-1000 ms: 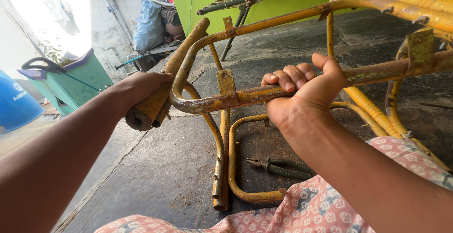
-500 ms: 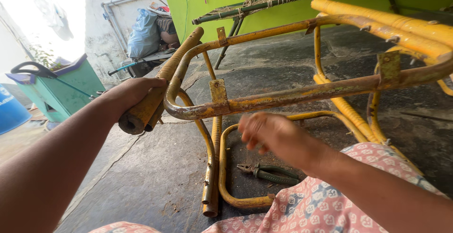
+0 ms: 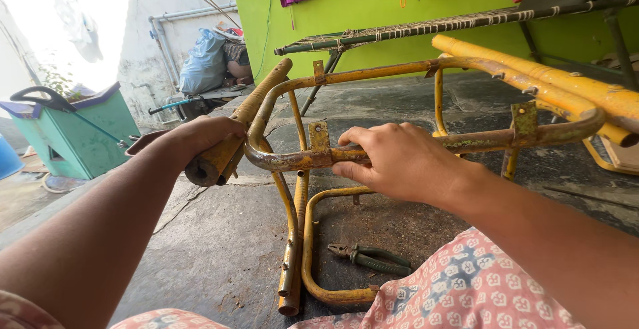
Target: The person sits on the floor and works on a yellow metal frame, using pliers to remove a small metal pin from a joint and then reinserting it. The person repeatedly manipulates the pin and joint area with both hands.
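A rusty yellow frame point(image 3: 413, 149) dominates; beneath it, green-handled pliers point(image 3: 371, 258) on grey floor point(image 3: 219, 236). Behind the frame, a lime-green wall point(image 3: 359, 9); left of it, a teal bin point(image 3: 80, 136). Pink floral cloth point(image 3: 459, 289) below.

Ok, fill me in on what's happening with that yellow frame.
A person grips a rusty yellow tube frame with both bare hands. The left hand wraps the end of a thick tube; the right hand closes over the curved front bar. A pair of pliers lies untouched on the concrete floor beneath the frame.
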